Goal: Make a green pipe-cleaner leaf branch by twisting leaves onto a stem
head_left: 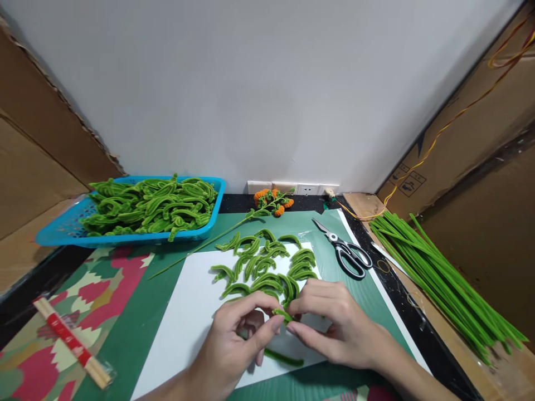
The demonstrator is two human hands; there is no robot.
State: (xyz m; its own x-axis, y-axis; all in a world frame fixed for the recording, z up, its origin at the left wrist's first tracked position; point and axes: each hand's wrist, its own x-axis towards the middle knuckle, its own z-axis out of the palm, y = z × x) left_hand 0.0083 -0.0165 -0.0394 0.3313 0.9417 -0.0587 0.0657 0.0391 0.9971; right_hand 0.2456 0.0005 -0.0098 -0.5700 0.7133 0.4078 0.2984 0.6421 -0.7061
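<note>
The one view looks out from the person's head, facing forward and down across a tabletop (129, 312) towards a pale wall (267, 89) that fills the picture's top at twelve o'clock. It sits close above the work, with the left hand (234, 340) between six and seven o'clock, the right hand (338, 323) near five, and both forearms cut off by the bottom edge. The frame is wide enough to take in cardboard (37, 106) between nine and ten o'clock and more cardboard (480, 145) near three.
</note>
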